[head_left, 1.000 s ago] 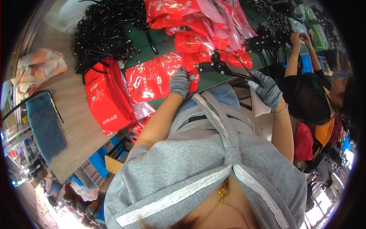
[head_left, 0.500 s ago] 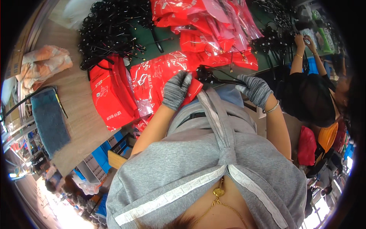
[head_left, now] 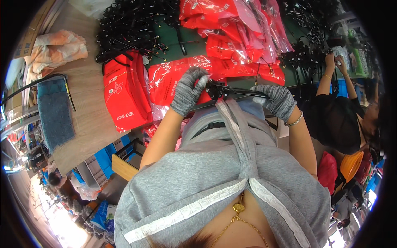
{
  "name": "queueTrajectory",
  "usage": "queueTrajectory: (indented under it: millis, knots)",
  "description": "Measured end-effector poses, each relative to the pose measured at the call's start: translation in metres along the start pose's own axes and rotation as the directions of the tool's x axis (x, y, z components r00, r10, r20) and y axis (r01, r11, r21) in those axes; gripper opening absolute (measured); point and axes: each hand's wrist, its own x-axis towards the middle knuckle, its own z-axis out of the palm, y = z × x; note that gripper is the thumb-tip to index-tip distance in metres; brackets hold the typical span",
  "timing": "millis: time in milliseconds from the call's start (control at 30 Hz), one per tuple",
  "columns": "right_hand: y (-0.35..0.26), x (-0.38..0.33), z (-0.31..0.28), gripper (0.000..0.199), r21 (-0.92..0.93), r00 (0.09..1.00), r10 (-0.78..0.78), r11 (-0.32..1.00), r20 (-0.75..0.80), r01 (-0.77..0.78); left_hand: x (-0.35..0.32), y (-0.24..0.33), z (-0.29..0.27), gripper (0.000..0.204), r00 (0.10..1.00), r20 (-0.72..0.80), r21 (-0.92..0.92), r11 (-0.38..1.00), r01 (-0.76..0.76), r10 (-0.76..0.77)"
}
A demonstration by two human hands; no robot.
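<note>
My right hand, in a grey knitted glove, is closed around the long end of a black brake lever that has a thin cable. The lever's thicker head points left, toward my left hand, which wears a matching glove. Its thumb and fingers pinch the edge of a red plastic bag, right beside the lever head. Most of that bag is hidden behind the lever and my left hand. Whether the lever head is inside the bag's mouth I cannot tell.
A stack of red bags lies left on the table, other filled red bags farther back. Tangled black levers with cables heap at the back left. A blue-grey cloth lies at far left. At right, a co-worker in black handles parts.
The lever head has come up to my left hand's fingertips and lies more level. My left hand has turned slightly upward, and less of the red bag shows. The view has shifted a little.
</note>
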Motion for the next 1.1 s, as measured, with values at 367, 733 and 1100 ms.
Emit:
queueTrajectory:
  millis: [367,733,1100]
  knots:
    - [-0.028,0.004,-0.004,0.032,-0.246,0.998,0.021,0.969,0.064,-0.005,0.01,0.024,0.021,0.019,0.994,0.078,-0.04,0.997,0.073,-0.07]
    - [-0.052,0.022,-0.015,0.029,-0.313,0.995,0.079,0.948,0.067,-0.054,0.025,0.013,-0.031,0.021,0.99,-0.047,0.243,0.962,-0.121,0.137]
    - [-0.075,0.057,-0.002,0.039,-0.238,0.957,0.207,0.958,0.201,-0.157,-0.003,0.034,-0.027,0.018,0.947,0.12,0.319,0.891,-0.322,0.299]
